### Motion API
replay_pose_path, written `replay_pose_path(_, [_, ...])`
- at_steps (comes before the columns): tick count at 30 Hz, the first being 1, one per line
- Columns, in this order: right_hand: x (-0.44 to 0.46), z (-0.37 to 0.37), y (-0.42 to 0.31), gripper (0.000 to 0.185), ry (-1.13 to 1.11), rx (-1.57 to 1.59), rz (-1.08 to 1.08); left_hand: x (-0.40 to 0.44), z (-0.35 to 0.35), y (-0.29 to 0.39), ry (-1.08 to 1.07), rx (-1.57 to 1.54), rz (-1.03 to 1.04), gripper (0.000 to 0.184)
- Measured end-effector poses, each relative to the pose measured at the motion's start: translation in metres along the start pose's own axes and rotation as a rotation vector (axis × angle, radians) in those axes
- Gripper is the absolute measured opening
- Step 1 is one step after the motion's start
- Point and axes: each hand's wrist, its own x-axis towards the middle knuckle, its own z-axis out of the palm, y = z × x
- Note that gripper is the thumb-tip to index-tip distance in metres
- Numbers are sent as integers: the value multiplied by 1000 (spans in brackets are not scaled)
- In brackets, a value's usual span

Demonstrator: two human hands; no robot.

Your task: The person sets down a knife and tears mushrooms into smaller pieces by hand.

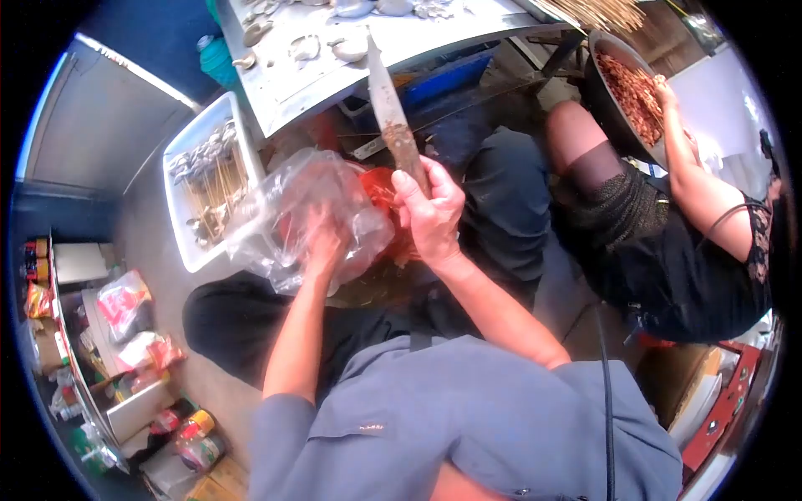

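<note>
My right hand (432, 209) is closed around the worn, dirty handle of a knife (384, 100), its blade pointing up and away toward the metal table. My left hand (324, 238) reaches into a clear plastic bag (271, 221) in front of my lap. The plastic and some blur hide its fingers, so I cannot tell what they hold. Red plastic (380, 188) shows between the clear bag and my right hand. Left of the bag, a white tray (177, 225) holds several wooden skewers threaded with pale grey pieces resembling mushrooms.
More pale grey pieces (349, 48) lie on the metal table (292, 92) ahead. At right, a co-worker's hand (664, 92) is at a dark basin (603, 104) of reddish chunks. Bundled sticks (597, 10) lie beyond. A shelf with jars (196, 438) and packets stands at lower left.
</note>
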Motion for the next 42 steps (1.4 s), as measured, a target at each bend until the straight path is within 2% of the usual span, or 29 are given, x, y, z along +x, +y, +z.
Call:
replay_pose_path(3, [-3, -1, 5, 29, -23, -93, 15, 1, 41, -22, -42, -44, 5, 55])
replay_pose_path(4, [-6, 2, 5, 30, -30, -112, -27, 2, 159, -109, 177, 0, 237, 45])
replay_pose_path(7, [-12, 6, 2, 35, -87, -182, -23, 13, 50, -13, -77, -474, -206, 40])
replay_pose_path(8, [-13, 6, 3, 34, -86, -235, -65, 15, 93, -44, -127, -83, -141, 42])
replay_pose_path(9, [-14, 6, 4, 33, -87, -287, -110, 19, 114, -59, -126, -87, -131, 42])
replay_pose_path(11, [-14, 7, 10, 35, -87, -275, -120, 27, 130, -78, -113, -126, 24, 43])
replay_pose_path(12, [-14, 5, 12, 35, -91, -286, -134, 32, 112, -64, -273, -151, -161, 43])
replay_pose_path(15, [-16, 4, 12, 34, -100, -276, -139, 25, 90, -51, -294, -227, -174, 42])
replay_pose_path(16, [-16, 5, 13, 34, -96, -234, -115, 27, 57, -43, -419, -349, 3, 41])
replay_pose_path(17, [-17, 5, 14, 34, -91, -192, -86, 30, 40, -40, -423, -345, -13, 41])
replay_pose_path(19, [-18, 6, 7, 33, -103, -173, -47, 38, 13, -35, -609, -235, 93, 41])
replay_pose_path(20, [-18, 7, 4, 33, -109, -173, -34, 32, -8, -26, -590, -307, -42, 36])
replay_pose_path(21, [-19, 8, 4, 33, -113, -173, -21, 25, -30, -11, -594, -303, -51, 36])
replay_pose_path(23, [-18, 10, 8, 33, -115, -157, -28, 15, -74, 27, -585, -14, 21, 35])
replay_pose_path(25, [-19, 12, 13, 32, -114, -36, 29, 7, -93, 49, -580, -19, -28, 35])
replay_pose_path(27, [-20, 12, 13, 32, -131, -23, 79, 4, -89, 53, 215, -114, 102, 42])
replay_pose_path(28, [-21, 12, 13, 32, -140, -11, 123, 12, -86, 55, 295, 71, 163, 57])
replay_pose_path(29, [-21, 12, 14, 32, -141, -14, 125, 18, -74, 48, 293, 68, 160, 57])
replay_pose_path(32, [-19, 10, 13, 32, -137, -21, 122, 25, 8, -6, 176, -175, 137, 85])
replay_pose_path(33, [-18, 9, 11, 32, -127, -13, 119, 22, 35, -21, 24, -199, 39, 84])
replay_pose_path(35, [-20, 6, 12, 32, -112, -10, 110, 19, 90, -47, 88, -48, -21, 81])
replay_pose_path(37, [-18, 5, 14, 33, -76, -83, 101, 33, 79, -42, -164, -236, -130, 77])
replay_pose_path(39, [-20, 2, 11, 33, -86, -98, 115, 44, 98, -62, -201, -203, -151, 78])
replay_pose_path(41, [-18, 3, 17, 33, -103, -161, 120, 59, 99, -78, -229, -489, 49, 72])
replay_pose_path(42, [-18, 4, 16, 32, -113, -166, 129, 60, 87, -74, -202, -487, 67, 72])
